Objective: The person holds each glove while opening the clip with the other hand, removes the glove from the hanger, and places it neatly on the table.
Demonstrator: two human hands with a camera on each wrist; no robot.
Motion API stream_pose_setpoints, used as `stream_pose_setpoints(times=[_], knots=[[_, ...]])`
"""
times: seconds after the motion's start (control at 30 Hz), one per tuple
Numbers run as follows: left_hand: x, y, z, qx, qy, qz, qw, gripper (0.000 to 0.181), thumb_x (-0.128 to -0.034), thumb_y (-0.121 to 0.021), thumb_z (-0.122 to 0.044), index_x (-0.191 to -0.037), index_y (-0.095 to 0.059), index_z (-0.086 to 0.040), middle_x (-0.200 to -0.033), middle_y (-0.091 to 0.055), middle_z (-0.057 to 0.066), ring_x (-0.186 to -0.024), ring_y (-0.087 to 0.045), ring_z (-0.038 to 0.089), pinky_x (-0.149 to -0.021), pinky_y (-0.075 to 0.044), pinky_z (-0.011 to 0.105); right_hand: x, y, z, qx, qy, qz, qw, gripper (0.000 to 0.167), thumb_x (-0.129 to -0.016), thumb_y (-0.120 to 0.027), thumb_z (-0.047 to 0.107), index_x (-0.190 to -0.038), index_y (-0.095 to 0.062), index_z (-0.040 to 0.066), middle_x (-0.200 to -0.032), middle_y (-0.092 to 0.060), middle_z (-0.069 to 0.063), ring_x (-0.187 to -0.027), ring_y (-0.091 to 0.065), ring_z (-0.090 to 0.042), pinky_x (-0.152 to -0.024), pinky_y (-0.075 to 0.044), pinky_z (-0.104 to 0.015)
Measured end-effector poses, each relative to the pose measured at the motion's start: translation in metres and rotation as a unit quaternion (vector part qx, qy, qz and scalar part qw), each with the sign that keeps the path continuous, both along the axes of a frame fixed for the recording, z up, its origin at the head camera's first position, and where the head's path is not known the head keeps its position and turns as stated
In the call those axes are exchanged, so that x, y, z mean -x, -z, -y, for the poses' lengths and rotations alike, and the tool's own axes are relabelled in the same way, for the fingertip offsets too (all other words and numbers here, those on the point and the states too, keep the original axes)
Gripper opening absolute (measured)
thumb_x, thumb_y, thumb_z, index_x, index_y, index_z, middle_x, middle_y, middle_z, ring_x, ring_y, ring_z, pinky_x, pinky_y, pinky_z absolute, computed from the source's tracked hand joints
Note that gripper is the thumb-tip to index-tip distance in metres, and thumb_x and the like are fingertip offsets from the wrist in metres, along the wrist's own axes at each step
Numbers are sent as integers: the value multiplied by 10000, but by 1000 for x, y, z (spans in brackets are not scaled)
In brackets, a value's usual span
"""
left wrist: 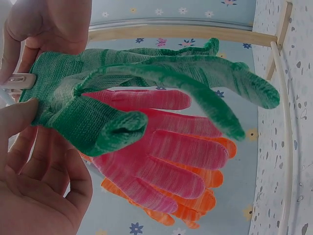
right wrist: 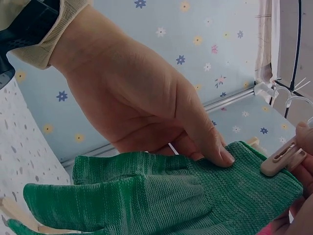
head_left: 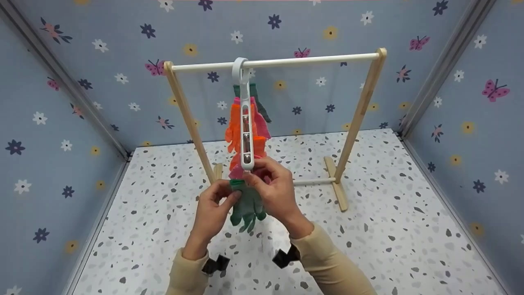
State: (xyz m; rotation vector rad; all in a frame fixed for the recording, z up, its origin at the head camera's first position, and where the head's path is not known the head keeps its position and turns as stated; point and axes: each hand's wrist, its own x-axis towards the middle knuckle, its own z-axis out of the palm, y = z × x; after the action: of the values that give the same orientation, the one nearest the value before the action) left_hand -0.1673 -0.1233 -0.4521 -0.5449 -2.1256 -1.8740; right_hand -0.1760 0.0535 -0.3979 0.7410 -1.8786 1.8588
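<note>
A green knit glove point(head_left: 247, 203) hangs fingers down below the front end of a white clip hanger point(head_left: 245, 123). My left hand point(head_left: 212, 211) pinches its cuff, with the thumb lying on the knit in the right wrist view. My right hand point(head_left: 278, 192) pinches a small beige clip point(right wrist: 281, 159) at the cuff edge; the clip's jaws sit over the fabric. Behind it on the hanger hang a pink glove point(left wrist: 161, 152), an orange glove point(head_left: 234, 127) and more gloves in orange, pink and dark green.
The hanger hooks over the white rail point(head_left: 311, 60) of a wooden-legged rack point(head_left: 360, 110). A speckled white tabletop point(head_left: 389, 229) lies beneath. Flower-patterned panels point(head_left: 303, 24) stand at the back and both sides. Black devices sit at both wrists.
</note>
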Motion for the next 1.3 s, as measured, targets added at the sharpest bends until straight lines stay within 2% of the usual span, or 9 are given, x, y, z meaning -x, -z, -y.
stream_pose_setpoints(times=[0.47, 0.7, 0.77, 1.0, 1.2, 1.3], knots=[[0, 2, -2, -46, 32, 66, 10000, 181, -942, -671, -32, -1123, -664, -35, -1005, -688, 59, -904, -639, 236, -792, -528, 319, 1, -1, 0, 90, 99, 268, 9995, 157, -922, -705, 76, -1076, -688, 52, -949, -662, -31, -721, -542, -229, -647, -511, -299], [1, 4, -2, -58, -18, 117, 9999, 184, -934, -671, -7, -1118, -663, -23, -997, -690, 61, -890, -639, 229, -787, -533, 318, 2, -1, 0, 183, 124, 211, 9995, 132, -919, -690, 34, -1051, -687, 40, -910, -659, -22, -689, -538, -231, -627, -509, -299], [0, 1, -2, -44, -12, 118, 9999, 181, -935, -665, 5, -1115, -662, -10, -995, -689, 75, -886, -640, 233, -784, -536, 321, 2, -1, 0, 195, 134, 195, 9995, 130, -919, -686, 22, -1048, -685, 33, -901, -654, -36, -687, -537, -229, -625, -506, -296], [-14, -22, -7, -2, -2, 144, 9999, 164, -931, -648, 43, -1094, -640, 57, -981, -677, 131, -884, -637, 203, -801, -529, 323, 3, 1, 1, 267, 142, 254, 9992, 152, -912, -646, -56, -1048, -683, 1, -869, -645, -89, -681, -516, -231, -599, -462, -273], [-14, -21, -8, 16, -33, 215, 9998, 164, -930, -654, 36, -1094, -643, 48, -980, -681, 123, -894, -639, 221, -824, -526, 376, 3, 1, 0, 296, 140, 350, 9988, 148, -914, -617, -76, -1029, -673, -1, -834, -611, -55, -672, -511, -223, -590, -442, -274], [-14, -21, -8, 19, -40, 228, 9997, 164, -932, -652, 34, -1096, -643, 43, -980, -680, 122, -890, -638, 221, -816, -528, 366, 3, -1, 0, 290, 171, 403, 9986, 159, -911, -605, -82, -1029, -671, 0, -840, -615, -50, -681, -511, -215, -594, -441, -275]])
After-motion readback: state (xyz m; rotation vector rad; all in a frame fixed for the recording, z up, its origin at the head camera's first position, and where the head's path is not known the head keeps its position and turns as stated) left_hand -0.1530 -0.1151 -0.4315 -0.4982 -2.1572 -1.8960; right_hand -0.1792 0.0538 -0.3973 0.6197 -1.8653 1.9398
